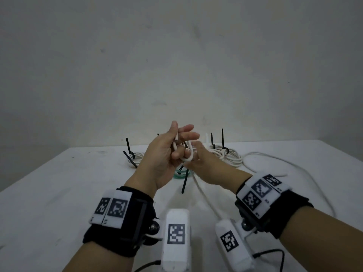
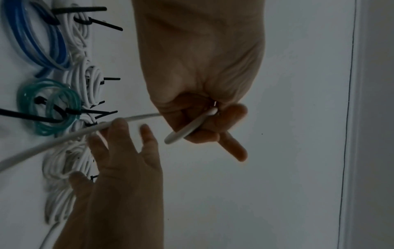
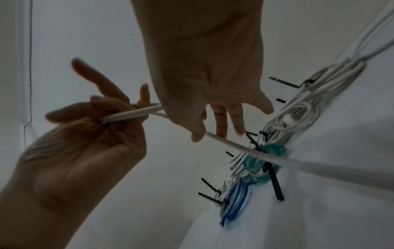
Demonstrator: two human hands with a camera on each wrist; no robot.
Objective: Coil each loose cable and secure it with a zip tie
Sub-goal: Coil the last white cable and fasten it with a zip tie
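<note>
1. The white cable (image 1: 187,152) is held above the table (image 1: 59,183), between the two hands; only its first loop is formed.
2. Its connector end is pinched in the curled fingers of the left hand (image 1: 167,154), with the index and middle fingers extended.
3. The running length is guided by the right hand (image 1: 204,158): it lies across nearly straight fingers, and no closed grasp is seen.
4. The remainder of the cable trails loose across the table to the right.
5. Beyond the hands, finished bundles are laid out, each tied with black zip ties: white coils (image 1: 225,154), a teal coil (image 2: 51,107) and a blue coil (image 2: 36,35).
6. Judged status: most cables are done; this one remains to be coiled and tied.
</note>
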